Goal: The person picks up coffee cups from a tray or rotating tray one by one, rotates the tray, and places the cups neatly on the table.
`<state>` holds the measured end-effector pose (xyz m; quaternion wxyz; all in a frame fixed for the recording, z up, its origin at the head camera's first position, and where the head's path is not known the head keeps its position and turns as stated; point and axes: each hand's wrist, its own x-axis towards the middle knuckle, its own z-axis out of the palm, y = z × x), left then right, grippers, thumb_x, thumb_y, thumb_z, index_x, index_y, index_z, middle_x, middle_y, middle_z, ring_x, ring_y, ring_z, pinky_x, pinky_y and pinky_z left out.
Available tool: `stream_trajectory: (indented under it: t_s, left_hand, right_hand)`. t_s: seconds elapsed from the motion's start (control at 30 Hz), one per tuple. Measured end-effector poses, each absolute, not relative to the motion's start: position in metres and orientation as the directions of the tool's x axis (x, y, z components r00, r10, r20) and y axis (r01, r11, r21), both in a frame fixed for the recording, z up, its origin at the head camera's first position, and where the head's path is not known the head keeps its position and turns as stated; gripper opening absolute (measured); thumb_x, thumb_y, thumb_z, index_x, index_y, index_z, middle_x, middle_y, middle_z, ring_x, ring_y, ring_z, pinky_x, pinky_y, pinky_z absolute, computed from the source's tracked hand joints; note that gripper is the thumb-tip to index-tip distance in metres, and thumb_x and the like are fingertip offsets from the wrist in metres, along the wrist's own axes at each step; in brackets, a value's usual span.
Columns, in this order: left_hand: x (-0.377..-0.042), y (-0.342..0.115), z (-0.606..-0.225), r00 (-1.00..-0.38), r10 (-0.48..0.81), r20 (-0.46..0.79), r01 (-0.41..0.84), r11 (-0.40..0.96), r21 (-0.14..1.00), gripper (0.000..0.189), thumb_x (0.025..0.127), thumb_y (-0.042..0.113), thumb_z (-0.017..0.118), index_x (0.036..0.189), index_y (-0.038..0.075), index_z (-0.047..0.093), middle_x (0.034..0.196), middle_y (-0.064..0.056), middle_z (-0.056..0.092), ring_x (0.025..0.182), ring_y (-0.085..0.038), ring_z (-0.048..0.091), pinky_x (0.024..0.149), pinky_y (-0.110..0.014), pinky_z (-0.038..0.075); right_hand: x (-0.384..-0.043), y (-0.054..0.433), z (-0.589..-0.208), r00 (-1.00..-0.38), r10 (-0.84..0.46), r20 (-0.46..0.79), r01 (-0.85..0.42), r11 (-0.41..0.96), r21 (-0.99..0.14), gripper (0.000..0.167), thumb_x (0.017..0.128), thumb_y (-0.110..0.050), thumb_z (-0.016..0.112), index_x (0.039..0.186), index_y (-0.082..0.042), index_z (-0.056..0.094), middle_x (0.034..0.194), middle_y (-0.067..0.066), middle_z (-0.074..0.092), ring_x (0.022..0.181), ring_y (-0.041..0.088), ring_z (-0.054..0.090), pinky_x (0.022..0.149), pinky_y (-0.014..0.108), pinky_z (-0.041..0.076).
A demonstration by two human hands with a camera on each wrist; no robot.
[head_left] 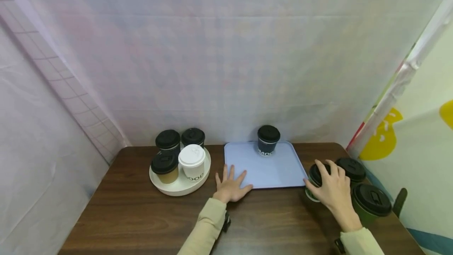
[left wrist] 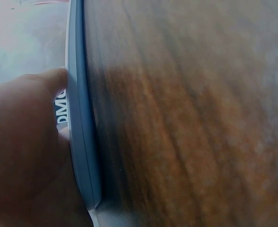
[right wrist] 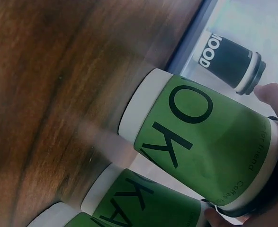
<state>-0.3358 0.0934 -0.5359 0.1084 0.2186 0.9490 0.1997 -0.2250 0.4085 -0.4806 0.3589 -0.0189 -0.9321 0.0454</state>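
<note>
Right hand, lower right of frame: fingers curled round the black lid of the nearest green cup, which is beside the right edge of the pale blue tray. Can't tell if the base is off the worktop. Left hand, lower centre: fingers straight, spread apart over the tray's lower-left corner. Step looks like gripping the cup. To do it well: get fingers below the lid rim, since a lid-only hold could pop it; squeeze lightly, keep it upright, avoid knocking the two green cups behind; left hand steadies the tray.
</note>
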Motion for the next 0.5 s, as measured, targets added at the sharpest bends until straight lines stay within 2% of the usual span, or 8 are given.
stream_trajectory:
  t_s: [0.2,0.5]
  left_hand:
    - [-0.3375,0.0936,-0.541,-0.883,0.455,-0.118,0.372,0.829,0.418,0.071,0.1,0.07,0.042,0.161,0.033,0.037,0.175,-0.017,0.013,0.163,-0.043,-0.003,0.124,-0.076,0.003]
    - [-0.3378,0.0936,-0.5377,-0.882,0.456,-0.12,0.369,0.826,0.427,0.071,0.1,0.07,0.043,0.161,0.033,0.037,0.175,-0.017,0.012,0.163,-0.043,-0.005,0.124,-0.076,0.002]
  right_hand:
    - [-0.2212,0.406,-0.4805,-0.757,0.092,0.647,0.018,0.993,-0.121,0.078,0.066,-0.039,0.089,0.132,-0.006,0.062,0.131,0.03,0.056,0.109,0.059,0.054,0.075,0.071,0.044]
    - [-0.2203,0.4064,-0.4764,-0.736,0.084,0.672,0.015,0.994,-0.108,0.08,0.066,-0.045,0.086,0.131,-0.006,0.062,0.135,0.03,0.054,0.117,0.055,0.049,0.085,0.073,0.04]
